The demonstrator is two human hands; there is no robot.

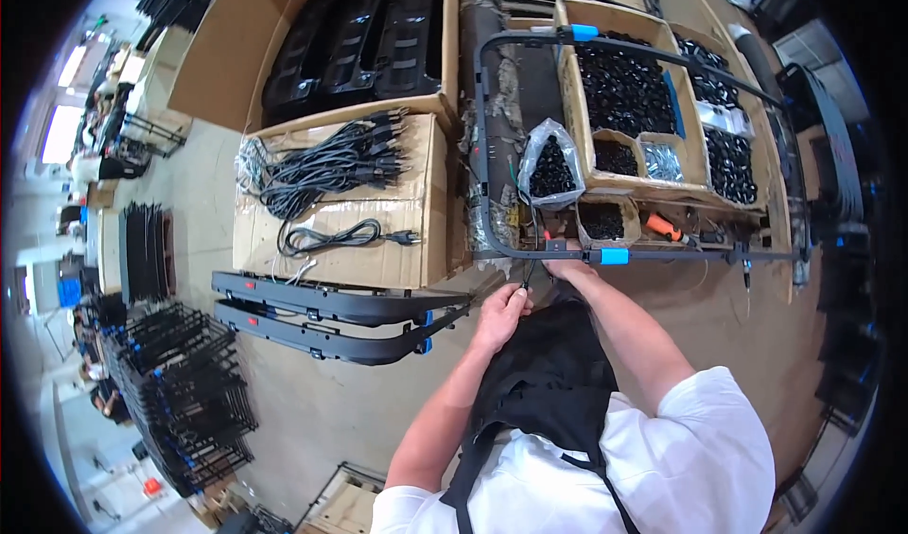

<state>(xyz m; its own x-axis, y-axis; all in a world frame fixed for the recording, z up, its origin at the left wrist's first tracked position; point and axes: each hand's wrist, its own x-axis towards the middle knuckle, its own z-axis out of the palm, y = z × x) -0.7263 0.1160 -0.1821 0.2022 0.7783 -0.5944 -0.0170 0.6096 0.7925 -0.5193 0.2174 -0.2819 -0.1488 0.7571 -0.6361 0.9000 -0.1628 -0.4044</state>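
A dark grey tubular frame [672, 254] with rounded corners and blue tape pieces lies over the workbench in front of me. My left hand [502, 315] is just below its near left corner, thumb and fingers pinched on a thin black cable [526, 274]. That cable runs up toward the corner of the frame. My right hand [569, 268] is at the near bar, beside a blue tape piece [614, 256]. The bar hides most of its fingers, so its grip does not show. A clear plastic bag [551, 186] of small black parts sits inside the frame's outline.
Wooden bins [695, 186] of small black parts stand under the frame, with an orange-handled tool [664, 227] nearby. To the left, a cardboard box [345, 255] carries bundled black power cables [326, 170]. Two curved dark frames [322, 340] jut out below it. Black moulded parts [355, 42] fill an open carton.
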